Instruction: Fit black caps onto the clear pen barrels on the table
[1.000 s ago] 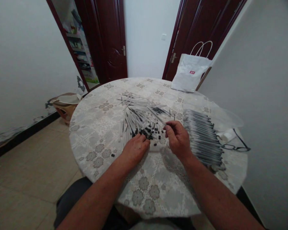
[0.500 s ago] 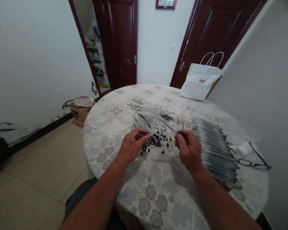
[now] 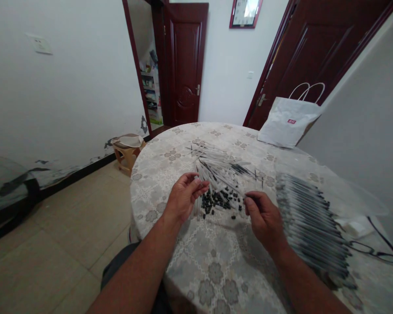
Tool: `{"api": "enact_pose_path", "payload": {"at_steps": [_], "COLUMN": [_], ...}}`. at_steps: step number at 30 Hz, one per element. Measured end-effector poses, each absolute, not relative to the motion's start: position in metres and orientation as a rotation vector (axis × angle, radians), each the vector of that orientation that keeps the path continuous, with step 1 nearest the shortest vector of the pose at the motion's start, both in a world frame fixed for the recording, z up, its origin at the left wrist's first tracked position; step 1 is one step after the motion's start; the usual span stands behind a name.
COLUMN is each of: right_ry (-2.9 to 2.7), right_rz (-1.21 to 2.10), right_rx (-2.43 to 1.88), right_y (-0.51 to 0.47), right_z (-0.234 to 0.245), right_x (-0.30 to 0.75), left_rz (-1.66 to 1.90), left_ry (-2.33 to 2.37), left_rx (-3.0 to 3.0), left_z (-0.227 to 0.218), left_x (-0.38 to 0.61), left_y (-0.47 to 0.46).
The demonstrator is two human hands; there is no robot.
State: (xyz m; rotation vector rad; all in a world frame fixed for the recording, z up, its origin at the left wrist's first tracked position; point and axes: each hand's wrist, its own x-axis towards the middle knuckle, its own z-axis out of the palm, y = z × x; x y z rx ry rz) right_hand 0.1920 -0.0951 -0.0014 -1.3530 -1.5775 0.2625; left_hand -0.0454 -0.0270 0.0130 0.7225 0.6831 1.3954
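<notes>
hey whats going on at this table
The person's right hand holds a slim pen tube. The left hand is beside a pile of loose pen tubes; what it holds, if anything, is too small to tell. Black caps lie between the hands, and a row of pens lies farther right.

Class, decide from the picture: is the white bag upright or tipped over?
Upright: the white bag stands on the tablecloth, its handles looping above its top edge.

Table (image 3: pixel 157 174): covered by a flowered cloth (image 3: pixel 212 261)
Pale sticks (image 3: pixel 212 165): piled in the middle
Black bits (image 3: pixel 218 199): scattered in front
Gray sticks (image 3: pixel 314 226): lined up right
Glasses (image 3: pixel 363 248): laid near those
White bag (image 3: pixel 288 124): set far back
</notes>
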Motion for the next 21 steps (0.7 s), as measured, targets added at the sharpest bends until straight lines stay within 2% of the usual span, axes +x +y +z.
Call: {"api": "enact_pose_path", "payload": {"at_steps": [6, 21], "right_ry": [-1.75, -1.777], "right_rz": [0.18, 0.078], "right_rx": [-1.345, -1.308], "right_y": [-0.097, -0.093], "right_z": [-0.003, -0.006], "right_x": [0.18, 0.179], "left_rz": [1.416, 1.305], "left_ry": [0.665, 0.745], "left_rx": [0.517, 0.684], "left_z": [0.011, 0.007], "left_x": [-0.051, -0.042], "left_y": [-0.021, -0.027]}}
